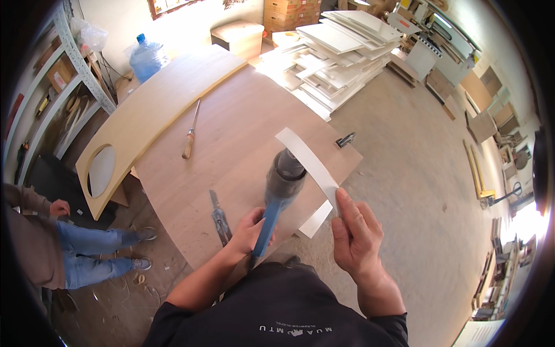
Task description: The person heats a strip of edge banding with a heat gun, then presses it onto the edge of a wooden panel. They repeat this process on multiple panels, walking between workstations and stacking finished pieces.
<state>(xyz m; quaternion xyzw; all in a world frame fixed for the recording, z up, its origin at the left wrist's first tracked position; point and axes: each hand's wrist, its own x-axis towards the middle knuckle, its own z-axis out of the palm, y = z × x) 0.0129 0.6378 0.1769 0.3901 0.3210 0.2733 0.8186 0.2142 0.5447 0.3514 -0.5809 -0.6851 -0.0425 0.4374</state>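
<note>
My left hand (247, 231) grips the blue handle of a heat gun (282, 184) whose dark barrel points away from me over a brown wooden board (231, 150). My right hand (355, 231) pinches a long white edge-banding strip (309, 165) between thumb and forefinger. The strip runs from the board's middle toward me and bends down at my fingers, beside the gun's barrel.
A wooden-handled screwdriver (189, 139) and a metal hand tool (219, 220) lie on the board. A pale curved panel with a round hole (139, 115) leans at the left. White panels (335, 52) are stacked behind. Another person (52, 243) stands at the left by metal shelving (63, 75).
</note>
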